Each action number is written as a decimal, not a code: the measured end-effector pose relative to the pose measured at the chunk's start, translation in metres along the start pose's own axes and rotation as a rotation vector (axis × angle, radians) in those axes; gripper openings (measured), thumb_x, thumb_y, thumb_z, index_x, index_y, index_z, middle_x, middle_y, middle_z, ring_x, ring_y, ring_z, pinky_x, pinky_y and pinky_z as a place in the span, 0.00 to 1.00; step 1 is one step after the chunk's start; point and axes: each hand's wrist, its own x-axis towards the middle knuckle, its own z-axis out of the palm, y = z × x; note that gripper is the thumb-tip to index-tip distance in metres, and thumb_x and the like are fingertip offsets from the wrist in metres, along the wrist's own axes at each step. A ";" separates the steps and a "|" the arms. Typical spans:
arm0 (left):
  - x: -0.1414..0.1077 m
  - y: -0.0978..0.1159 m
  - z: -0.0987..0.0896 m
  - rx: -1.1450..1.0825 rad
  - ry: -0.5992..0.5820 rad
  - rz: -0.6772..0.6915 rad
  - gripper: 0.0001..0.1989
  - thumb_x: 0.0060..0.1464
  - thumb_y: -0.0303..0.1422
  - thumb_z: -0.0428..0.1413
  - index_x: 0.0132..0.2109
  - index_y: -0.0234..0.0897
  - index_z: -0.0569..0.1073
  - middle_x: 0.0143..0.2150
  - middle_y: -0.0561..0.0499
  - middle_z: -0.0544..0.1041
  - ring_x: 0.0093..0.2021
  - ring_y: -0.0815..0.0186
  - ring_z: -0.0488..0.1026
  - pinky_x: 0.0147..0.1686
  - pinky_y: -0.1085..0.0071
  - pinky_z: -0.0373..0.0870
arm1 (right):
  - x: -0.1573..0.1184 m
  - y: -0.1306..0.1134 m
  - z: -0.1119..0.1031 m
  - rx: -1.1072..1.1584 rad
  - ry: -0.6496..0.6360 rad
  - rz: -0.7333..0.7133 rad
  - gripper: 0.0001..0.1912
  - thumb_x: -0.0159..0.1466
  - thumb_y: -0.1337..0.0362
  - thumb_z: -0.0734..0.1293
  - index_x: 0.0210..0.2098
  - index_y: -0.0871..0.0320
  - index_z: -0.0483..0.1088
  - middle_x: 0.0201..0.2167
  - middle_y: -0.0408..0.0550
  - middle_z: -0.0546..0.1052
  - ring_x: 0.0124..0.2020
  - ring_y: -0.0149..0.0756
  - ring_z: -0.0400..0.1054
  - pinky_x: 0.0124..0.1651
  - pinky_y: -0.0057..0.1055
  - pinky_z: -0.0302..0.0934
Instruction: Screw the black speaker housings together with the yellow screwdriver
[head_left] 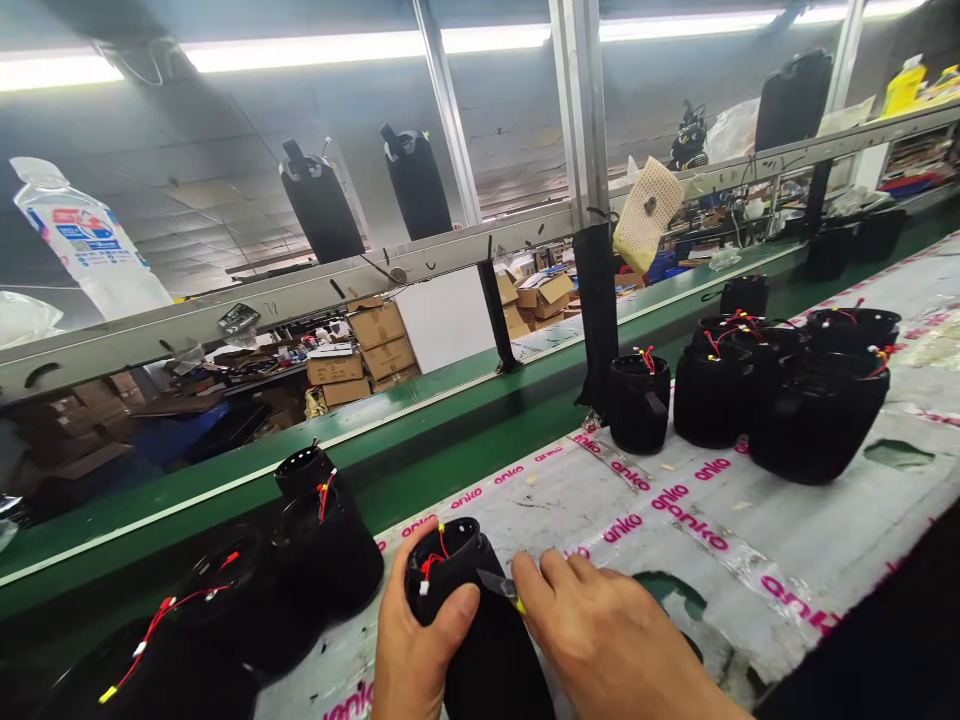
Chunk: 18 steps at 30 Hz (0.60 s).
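Head view, one entry. Item: black cylinder [495,660], lower centre of the frame, open rim upward, red leads with small connectors inside. Left hand [409,640]: closed around its rim end, thumb on the near side. Right hand [592,620]: fingers narrow, pinching a small blade [495,583] at the cylinder's side just below the rim; contact I cannot confirm. Step, as I judge it: close blade work at the rim. Move called for: firm bracing on my left, a shallow blade angle on my right, thumb and leads kept clear of the edge.

Surface: desk [525,512], pale covering, pink "anko" print, torn patches at right. Similar black units [712,395], grouped at right; others at lower left. Beyond: green strip [450,425]; metal rail [442,255]; bottle [94,245], upper left; cartons [379,335], centre left; tube lights [307,50] overhead.
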 end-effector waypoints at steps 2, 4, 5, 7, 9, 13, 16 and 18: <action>0.000 0.000 0.000 0.066 0.015 0.027 0.43 0.36 0.50 0.70 0.58 0.41 0.69 0.50 0.44 0.81 0.52 0.46 0.78 0.55 0.58 0.71 | 0.002 0.001 -0.005 -0.008 -0.026 -0.020 0.19 0.46 0.75 0.63 0.37 0.55 0.65 0.25 0.43 0.72 0.21 0.40 0.69 0.20 0.35 0.54; -0.001 -0.001 0.000 0.130 0.025 0.065 0.42 0.36 0.51 0.69 0.58 0.41 0.69 0.49 0.45 0.81 0.51 0.47 0.78 0.54 0.58 0.71 | 0.003 0.002 -0.008 -0.014 -0.052 -0.031 0.18 0.46 0.75 0.63 0.37 0.55 0.65 0.24 0.44 0.72 0.20 0.39 0.69 0.19 0.35 0.53; -0.001 -0.001 0.000 0.151 0.029 0.080 0.42 0.36 0.51 0.69 0.57 0.41 0.69 0.49 0.45 0.81 0.50 0.48 0.78 0.53 0.58 0.71 | 0.002 0.002 -0.010 -0.015 -0.063 -0.030 0.18 0.46 0.75 0.63 0.37 0.56 0.65 0.24 0.44 0.72 0.20 0.39 0.69 0.19 0.34 0.52; -0.002 -0.002 -0.001 0.178 0.039 0.096 0.41 0.37 0.51 0.69 0.58 0.41 0.69 0.49 0.45 0.81 0.49 0.48 0.79 0.54 0.58 0.70 | 0.002 0.001 -0.011 -0.012 -0.088 -0.018 0.19 0.47 0.75 0.62 0.38 0.56 0.65 0.24 0.44 0.72 0.19 0.38 0.69 0.18 0.34 0.51; -0.002 -0.002 -0.001 0.201 0.049 0.103 0.41 0.37 0.52 0.68 0.58 0.41 0.68 0.49 0.45 0.81 0.48 0.49 0.79 0.54 0.57 0.70 | 0.002 -0.002 -0.012 -0.010 -0.114 0.004 0.19 0.47 0.75 0.62 0.38 0.56 0.65 0.25 0.44 0.73 0.19 0.38 0.70 0.18 0.33 0.52; -0.001 -0.003 -0.003 0.233 0.068 0.121 0.41 0.36 0.52 0.69 0.56 0.41 0.69 0.46 0.46 0.82 0.45 0.50 0.79 0.49 0.60 0.73 | 0.005 -0.010 -0.012 -0.007 -0.162 0.071 0.17 0.49 0.76 0.63 0.37 0.56 0.66 0.25 0.44 0.73 0.19 0.38 0.71 0.19 0.32 0.54; -0.001 -0.002 -0.002 0.178 0.056 0.081 0.41 0.36 0.51 0.69 0.57 0.42 0.69 0.46 0.46 0.82 0.47 0.50 0.80 0.47 0.62 0.74 | 0.004 -0.011 -0.006 0.047 -0.139 0.101 0.12 0.54 0.75 0.64 0.35 0.55 0.65 0.24 0.43 0.74 0.18 0.39 0.71 0.18 0.32 0.54; -0.001 -0.001 -0.001 0.082 0.019 0.027 0.42 0.37 0.51 0.69 0.58 0.42 0.67 0.47 0.46 0.82 0.47 0.50 0.80 0.48 0.61 0.74 | -0.001 -0.009 0.001 0.161 -0.096 0.090 0.08 0.60 0.73 0.63 0.36 0.54 0.66 0.24 0.42 0.74 0.18 0.39 0.72 0.18 0.33 0.56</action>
